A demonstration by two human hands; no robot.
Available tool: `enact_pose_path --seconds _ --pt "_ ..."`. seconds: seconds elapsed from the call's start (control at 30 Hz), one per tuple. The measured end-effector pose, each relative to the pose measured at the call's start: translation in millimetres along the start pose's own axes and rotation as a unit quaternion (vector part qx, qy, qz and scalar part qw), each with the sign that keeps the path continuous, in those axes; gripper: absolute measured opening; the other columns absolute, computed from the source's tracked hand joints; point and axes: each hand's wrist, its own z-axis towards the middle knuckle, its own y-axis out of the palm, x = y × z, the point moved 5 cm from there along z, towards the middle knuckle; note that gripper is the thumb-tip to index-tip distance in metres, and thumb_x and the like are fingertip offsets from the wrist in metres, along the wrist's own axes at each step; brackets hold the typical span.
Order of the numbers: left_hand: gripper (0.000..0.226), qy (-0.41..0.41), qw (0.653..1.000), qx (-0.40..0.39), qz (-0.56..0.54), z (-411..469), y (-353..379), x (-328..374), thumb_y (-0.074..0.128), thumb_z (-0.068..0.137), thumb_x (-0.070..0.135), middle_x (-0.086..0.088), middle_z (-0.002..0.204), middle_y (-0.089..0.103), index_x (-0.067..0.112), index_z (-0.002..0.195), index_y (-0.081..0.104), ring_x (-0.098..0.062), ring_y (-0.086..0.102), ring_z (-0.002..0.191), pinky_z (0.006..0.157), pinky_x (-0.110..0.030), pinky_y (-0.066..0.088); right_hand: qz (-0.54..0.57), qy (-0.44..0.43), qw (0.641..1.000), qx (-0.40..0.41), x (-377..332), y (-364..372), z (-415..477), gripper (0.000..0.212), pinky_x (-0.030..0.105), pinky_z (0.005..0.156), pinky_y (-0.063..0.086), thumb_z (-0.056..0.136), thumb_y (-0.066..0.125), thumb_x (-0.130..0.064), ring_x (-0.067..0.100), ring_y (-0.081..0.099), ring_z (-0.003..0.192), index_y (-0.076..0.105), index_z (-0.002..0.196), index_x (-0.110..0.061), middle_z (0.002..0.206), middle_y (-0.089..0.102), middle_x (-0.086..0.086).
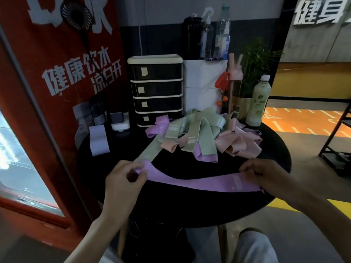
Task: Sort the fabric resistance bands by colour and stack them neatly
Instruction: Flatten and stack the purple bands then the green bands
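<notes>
A round black table (180, 164) carries a loose heap of green, pink and purple fabric loop bands (199, 133) near its middle, with a long purple fabric band (199, 182) stretched along the near edge and a flat sage-green fabric band (147, 155) running from the heap toward the near left. A folded pale lilac fabric band (98, 140) lies apart at the left edge, beside a small white boxy device (120, 123). Along the far side stand a black four-drawer plastic organiser with cream trim (156, 90), a tall white block (203, 86), a pink bottle with rabbit-ear lid (235, 80), a gold plant pot (245, 107) and a pale green drink bottle (258, 103).
</notes>
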Motion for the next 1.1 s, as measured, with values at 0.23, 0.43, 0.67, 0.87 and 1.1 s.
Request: enact_pose_path --seconds 0.23,0.43,0.67,0.87,1.1 --pt "0.017 0.026 0.988 -0.076 0.135 -11 16 -13 0.084 0.077 0.021 0.008 0.074 0.057 0.016 0.069 0.069 -0.008 0.057 0.072 0.064 -0.015 0.039 -0.139 0.0 0.99 0.034 9 2 -3 0.012 0.033 0.073 0.051 0.09 0.064 -0.017 0.005 0.059 0.079 0.067 0.093 -0.028 0.089 0.066 -0.01" --pt "0.023 0.016 0.98 -0.093 0.174 -9 14 -19 0.083 0.074 0.033 0.009 0.08 0.048 0.023 0.065 0.064 -0.016 0.054 0.072 0.068 -0.031 0.047 -0.189 -0.006 0.981 0.034 14 6 -5 0.011 0.036 0.079 0.051 0.088 0.066 -0.02 0.007 0.057 0.084 0.067 0.094 -0.029 0.094 0.061 -0.01" --pt "0.034 0.142 0.965 -0.148 0.166 -5 44 29 0.049 0.08 0.051 0.011 0.091 0.054 0.024 0.085 0.071 -0.014 0.055 0.089 0.079 -0.034 0.04 -0.237 -0.02 0.971 0.015 7 12 -1 0.008 0.04 0.085 0.041 0.086 0.064 -0.035 0.011 0.048 0.092 0.057 0.087 -0.04 0.093 0.049 -0.017" --pt "0.014 0.141 0.953 -0.239 0.122 -13 77 36 0.065 0.091 0.037 0.014 0.094 0.055 0.025 0.094 0.071 -0.007 0.049 0.092 0.086 -0.031 0.044 -0.218 0.016 0.975 0.039 1 14 21 0.01 0.042 0.086 0.048 0.088 0.063 -0.04 0.009 0.059 0.086 0.067 0.086 -0.031 0.087 0.062 -0.016" --pt "0.007 0.155 0.951 -0.24 0.118 -16 79 33 0.065 0.092 0.031 0.016 0.095 0.055 0.027 0.095 0.07 -0.004 0.048 0.095 0.089 -0.028 0.041 -0.128 0.057 0.988 0.069 -18 39 72 0.049 0.032 0.053 0.035 0.089 0.064 -0.043 0.017 0.047 0.049 0.054 0.052 -0.011 0.051 0.052 0.004"
